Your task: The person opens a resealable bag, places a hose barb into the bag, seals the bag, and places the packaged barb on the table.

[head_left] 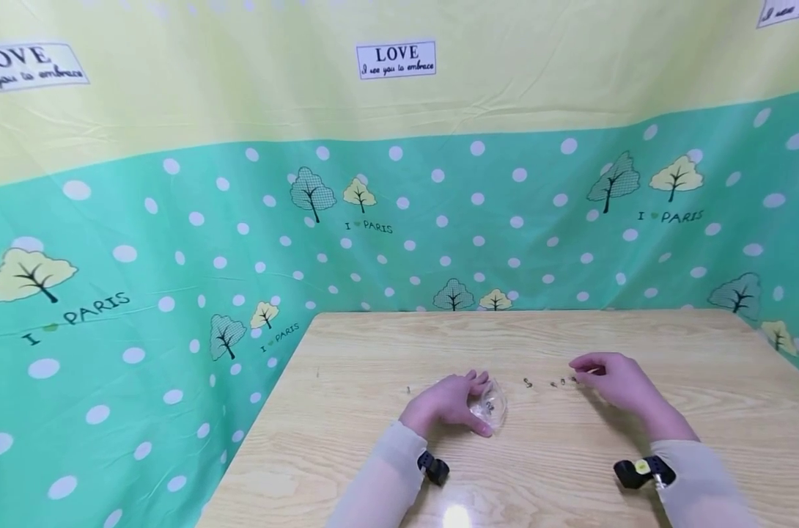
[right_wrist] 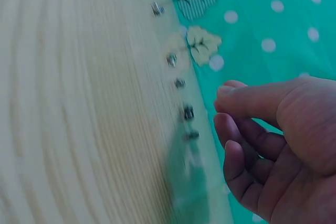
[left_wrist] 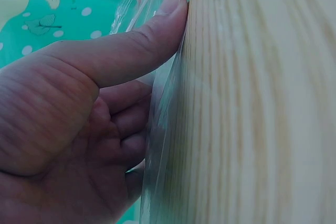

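Note:
My left hand (head_left: 448, 402) holds a clear plastic bag (head_left: 496, 405) on the table, its thumb and fingers spread around the bag's side. A few small dark metal pieces show through the plastic. From the left wrist view, the thumb presses the bag's edge (left_wrist: 139, 11) close to the tabletop, with the other fingers behind the film. My right hand (head_left: 620, 381) hovers just over a row of several small shiny metal pieces (right_wrist: 188, 112). Its fingers are loosely bent, thumb and forefinger apart in the head view, and nothing shows between them.
The pale wood table (head_left: 538, 477) reaches back to a green and yellow printed curtain (head_left: 373, 257). One metal piece (head_left: 528, 383) lies between the bag and the others. A tiny piece (head_left: 409, 390) sits left of the left hand.

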### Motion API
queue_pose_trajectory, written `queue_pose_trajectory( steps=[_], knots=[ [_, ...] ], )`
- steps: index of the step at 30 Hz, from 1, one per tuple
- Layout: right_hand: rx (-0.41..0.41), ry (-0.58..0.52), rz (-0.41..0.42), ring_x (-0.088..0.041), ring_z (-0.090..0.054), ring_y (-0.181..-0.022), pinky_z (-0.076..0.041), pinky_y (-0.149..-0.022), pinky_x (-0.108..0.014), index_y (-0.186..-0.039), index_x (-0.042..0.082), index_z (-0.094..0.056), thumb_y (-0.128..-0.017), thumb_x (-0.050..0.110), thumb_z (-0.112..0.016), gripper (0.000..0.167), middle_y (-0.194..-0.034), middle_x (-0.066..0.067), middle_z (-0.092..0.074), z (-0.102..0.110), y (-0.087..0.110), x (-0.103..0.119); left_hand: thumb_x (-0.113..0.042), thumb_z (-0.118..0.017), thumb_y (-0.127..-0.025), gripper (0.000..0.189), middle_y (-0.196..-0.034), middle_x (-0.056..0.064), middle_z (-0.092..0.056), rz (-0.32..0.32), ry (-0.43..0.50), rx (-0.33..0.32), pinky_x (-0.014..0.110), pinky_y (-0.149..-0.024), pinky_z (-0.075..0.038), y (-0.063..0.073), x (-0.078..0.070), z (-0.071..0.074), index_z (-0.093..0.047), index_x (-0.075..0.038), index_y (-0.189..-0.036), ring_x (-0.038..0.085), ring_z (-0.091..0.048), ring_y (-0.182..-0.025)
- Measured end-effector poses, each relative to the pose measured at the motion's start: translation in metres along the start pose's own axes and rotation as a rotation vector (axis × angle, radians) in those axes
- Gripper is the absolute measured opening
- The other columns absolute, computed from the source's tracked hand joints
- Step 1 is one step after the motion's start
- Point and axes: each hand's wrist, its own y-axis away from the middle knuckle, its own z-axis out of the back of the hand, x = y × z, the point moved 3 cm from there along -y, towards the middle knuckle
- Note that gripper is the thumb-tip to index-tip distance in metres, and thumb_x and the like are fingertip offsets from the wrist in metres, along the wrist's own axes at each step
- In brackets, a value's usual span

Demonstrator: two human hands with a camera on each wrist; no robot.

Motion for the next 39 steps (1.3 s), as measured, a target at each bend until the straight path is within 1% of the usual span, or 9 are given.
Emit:
queue_pose_trajectory(
  steps=[2, 5, 7, 10, 14, 19, 26, 31, 39],
  knots=[
    [0.001, 0.001, -0.017, -0.037, -0.069, -0.106, -0.058, -0.088, -0.050, -0.127, -0.004, -0.073, -0.101, 0.013, -0.072, 0.032, -0.118, -0.022, -0.073, 0.004, 0.002, -0.008, -0.041, -0.095, -0.080, 0.097, -0.173, -0.005, -0.032, -0.003, 0.000, 0.002, 0.040, -0.130, -0.024, 0.001, -0.001, 0.000, -0.049, -0.019, -0.162, 0.025, -0.027, -0.161],
    [0.013, -0.018, -0.046, -0.034, -0.068, -0.099, -0.059, -0.078, -0.043, -0.130, -0.005, -0.070, -0.101, 0.012, -0.070, 0.033, -0.119, -0.024, -0.072, 0.008, 0.004, -0.017, -0.041, -0.095, -0.080, 0.096, -0.173, -0.005, -0.033, -0.009, -0.005, 0.004, 0.040, -0.130, -0.024, 0.001, -0.001, -0.002, -0.049, -0.019, -0.161, 0.024, -0.027, -0.161],
    [0.025, -0.028, -0.055, -0.033, -0.067, -0.098, -0.059, -0.075, -0.041, -0.130, -0.007, -0.069, -0.101, 0.011, -0.070, 0.034, -0.120, -0.026, -0.071, 0.009, 0.004, -0.022, -0.041, -0.095, -0.080, 0.097, -0.173, -0.006, -0.032, -0.003, -0.003, 0.004, 0.039, -0.130, -0.024, 0.001, 0.000, -0.004, -0.049, -0.020, -0.162, 0.023, -0.026, -0.161],
    [0.033, -0.017, -0.061, -0.041, -0.066, -0.104, -0.059, -0.085, -0.052, -0.129, -0.006, -0.070, -0.100, 0.010, -0.071, 0.033, -0.122, -0.027, -0.070, 0.008, 0.003, -0.027, -0.041, -0.096, -0.079, 0.097, -0.173, -0.008, -0.032, 0.007, 0.009, -0.002, 0.039, -0.130, -0.024, 0.001, 0.002, -0.005, -0.049, -0.021, -0.161, 0.022, -0.026, -0.161],
    [0.043, 0.025, -0.046, -0.053, -0.062, -0.118, -0.048, -0.101, -0.070, -0.125, -0.004, -0.073, -0.099, 0.009, -0.072, 0.029, -0.122, -0.027, -0.071, 0.006, 0.002, -0.032, -0.040, -0.096, -0.079, 0.096, -0.173, -0.009, -0.032, 0.010, 0.022, 0.000, 0.039, -0.130, -0.024, 0.001, 0.002, -0.005, -0.050, -0.020, -0.161, 0.021, -0.025, -0.161],
    [0.058, 0.040, -0.025, -0.052, -0.063, -0.117, -0.047, -0.101, -0.070, -0.122, -0.004, -0.075, -0.099, 0.008, -0.073, 0.027, -0.118, -0.025, -0.073, 0.004, 0.001, -0.032, -0.040, -0.096, -0.079, 0.096, -0.172, -0.009, -0.032, 0.013, 0.022, 0.001, 0.039, -0.130, -0.024, 0.001, 0.003, -0.007, -0.050, -0.020, -0.161, 0.020, -0.025, -0.161],
    [0.064, 0.037, -0.048, -0.052, -0.063, -0.118, -0.048, -0.101, -0.069, -0.122, -0.003, -0.076, -0.099, 0.010, -0.073, 0.026, -0.119, -0.025, -0.073, 0.002, 0.001, -0.030, -0.039, -0.097, -0.078, 0.096, -0.171, -0.008, -0.034, -0.016, 0.013, -0.009, 0.036, -0.130, -0.024, 0.001, 0.004, -0.006, -0.051, -0.017, -0.160, 0.020, -0.026, -0.161],
    [0.078, 0.041, -0.054, -0.053, -0.062, -0.119, -0.048, -0.101, -0.069, -0.121, -0.002, -0.077, -0.099, 0.012, -0.074, 0.026, -0.121, -0.026, -0.073, 0.000, 0.001, -0.031, -0.040, -0.097, -0.078, 0.096, -0.171, -0.008, -0.034, -0.013, 0.004, -0.004, 0.037, -0.130, -0.024, 0.000, 0.006, -0.008, -0.051, -0.017, -0.160, 0.022, -0.027, -0.160],
    [0.084, 0.046, -0.049, -0.048, -0.064, -0.115, -0.050, -0.098, -0.067, -0.122, 0.000, -0.078, -0.100, 0.016, -0.074, 0.028, -0.120, -0.024, -0.073, 0.003, -0.001, -0.035, -0.041, -0.096, -0.079, 0.097, -0.173, -0.007, -0.032, -0.019, -0.004, -0.003, 0.038, -0.131, -0.022, -0.004, 0.005, -0.002, -0.049, -0.018, -0.161, 0.022, -0.025, -0.161]
  ],
)
